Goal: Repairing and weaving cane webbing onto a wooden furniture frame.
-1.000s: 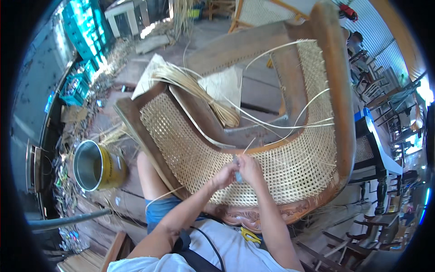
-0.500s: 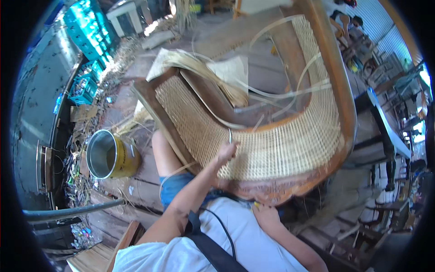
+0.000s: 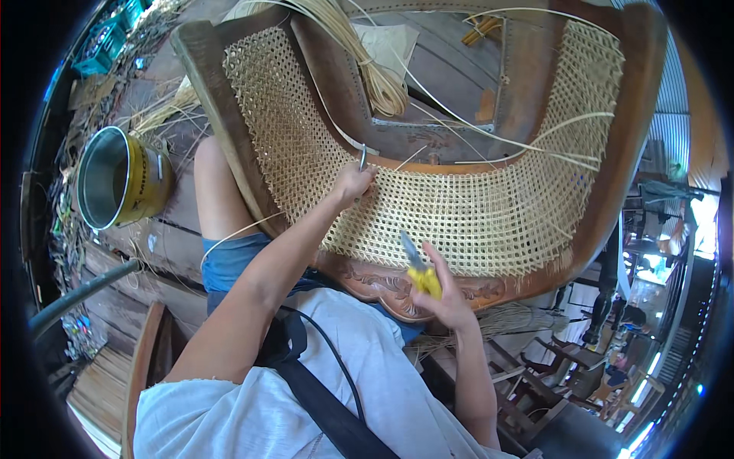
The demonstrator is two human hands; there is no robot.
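A curved wooden chair frame [image 3: 229, 187] with woven cane webbing [image 3: 459, 210] lies across my lap. My left hand [image 3: 353, 185] is closed around a thin shiny metal tool [image 3: 363, 157], whose tip points up at the inner edge of the weave. Over the carved front rail [image 3: 375, 281], my right hand [image 3: 445, 298] grips yellow-handled snips [image 3: 423, 279] with grey pointed blades angled toward the cane. Loose cane strands [image 3: 489, 139] trail across the right part of the frame. A bundle of cane [image 3: 382, 90] rests within the frame's opening.
To the left stands a yellow metal bucket [image 3: 149, 180]. A metal pipe [image 3: 84, 289] juts in below it. Plant scraps lie along the far-left floor, near a teal crate [image 3: 99, 47]. Wooden chairs [image 3: 562, 356] crowd the lower right.
The snips in my right hand have risen from beside my lap to over the carved rail. My left hand still holds the metal tool at the inner edge. The whole view has shifted.
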